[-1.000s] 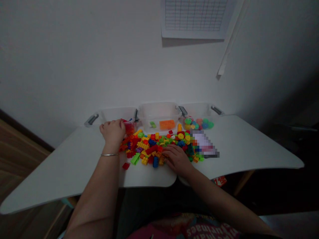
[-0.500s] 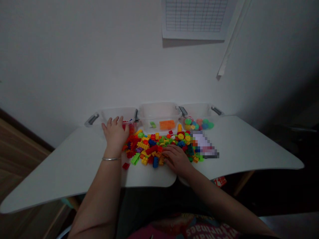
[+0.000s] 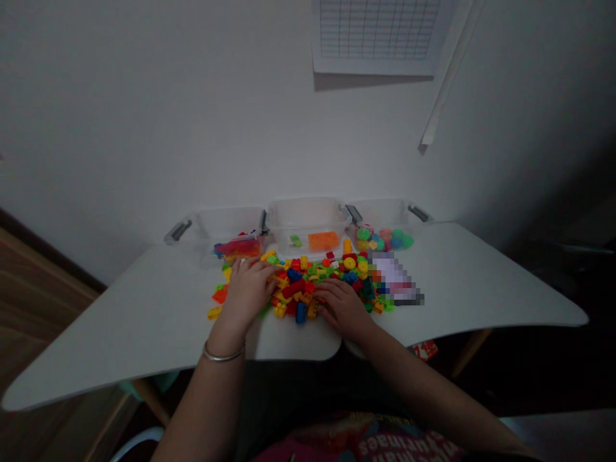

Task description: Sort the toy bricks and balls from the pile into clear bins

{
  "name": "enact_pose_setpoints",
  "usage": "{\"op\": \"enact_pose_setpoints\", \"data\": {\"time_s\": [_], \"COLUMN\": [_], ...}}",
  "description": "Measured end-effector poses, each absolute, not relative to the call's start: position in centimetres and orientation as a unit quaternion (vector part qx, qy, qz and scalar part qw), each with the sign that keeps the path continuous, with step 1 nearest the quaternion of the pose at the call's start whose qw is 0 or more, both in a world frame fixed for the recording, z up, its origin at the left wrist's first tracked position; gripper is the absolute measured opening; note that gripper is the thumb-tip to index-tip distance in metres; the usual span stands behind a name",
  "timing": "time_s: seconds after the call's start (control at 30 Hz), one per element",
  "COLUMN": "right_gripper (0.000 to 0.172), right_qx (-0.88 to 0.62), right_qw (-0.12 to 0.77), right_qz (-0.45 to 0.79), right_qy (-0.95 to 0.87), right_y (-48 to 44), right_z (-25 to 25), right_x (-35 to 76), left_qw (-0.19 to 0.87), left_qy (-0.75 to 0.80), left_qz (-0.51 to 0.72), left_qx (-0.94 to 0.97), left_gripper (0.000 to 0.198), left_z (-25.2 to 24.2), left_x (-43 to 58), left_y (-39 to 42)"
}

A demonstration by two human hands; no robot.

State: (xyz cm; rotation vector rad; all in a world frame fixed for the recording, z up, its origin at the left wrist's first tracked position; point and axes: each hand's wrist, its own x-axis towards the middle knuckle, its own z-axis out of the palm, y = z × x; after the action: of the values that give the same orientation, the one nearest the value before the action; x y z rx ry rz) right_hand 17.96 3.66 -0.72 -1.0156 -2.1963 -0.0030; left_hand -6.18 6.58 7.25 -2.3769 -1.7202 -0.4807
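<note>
A heap of toy building bricks [image 3: 294, 290] in red, yellow, green, blue and orange lies across the middle of the white table. Over its left part is my left hand [image 3: 249, 290], with a silver bangle on the wrist. Its fingers point to the right over the bricks, somewhat apart, with nothing visible in them; the fingertips are partly lost among the pieces. My right hand [image 3: 345, 309] rests at the heap's front right, fingers stretched out over the bricks and holding nothing I can see. A dark red brick [image 3: 293, 289] lies between the two hands.
Behind the heap stand three clear plastic boxes: the left box [image 3: 212, 223] with red and other pieces, the middle box [image 3: 308, 215] with an orange and a green piece, the right box [image 3: 385, 215] with round colourful pieces. A pixelated flat object [image 3: 395, 279] lies right on the table [image 3: 481, 282].
My left hand has come back from the left box, down and right onto the heap's left part. My right hand has stayed in place.
</note>
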Motion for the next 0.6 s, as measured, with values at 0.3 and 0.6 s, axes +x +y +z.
{"op": "enact_pose_setpoints", "data": {"time_s": [0.3, 0.6], "right_gripper": [0.025, 0.025], "right_qx": [-0.394, -0.393], "right_qw": [0.350, 0.349], "right_qz": [-0.002, -0.006], "right_qy": [-0.850, -0.851], "right_y": [3.6, 3.6], "right_z": [-0.4, -0.6], "right_x": [17.8, 17.7], "left_qw": [0.027, 0.049], "left_qy": [-0.526, -0.510], "left_qz": [-0.131, -0.120], "left_qx": [-0.840, -0.850], "left_gripper": [0.032, 0.034], "left_z": [5.7, 5.3], "left_x": [-6.1, -5.4], "left_y": [6.5, 6.5]}}
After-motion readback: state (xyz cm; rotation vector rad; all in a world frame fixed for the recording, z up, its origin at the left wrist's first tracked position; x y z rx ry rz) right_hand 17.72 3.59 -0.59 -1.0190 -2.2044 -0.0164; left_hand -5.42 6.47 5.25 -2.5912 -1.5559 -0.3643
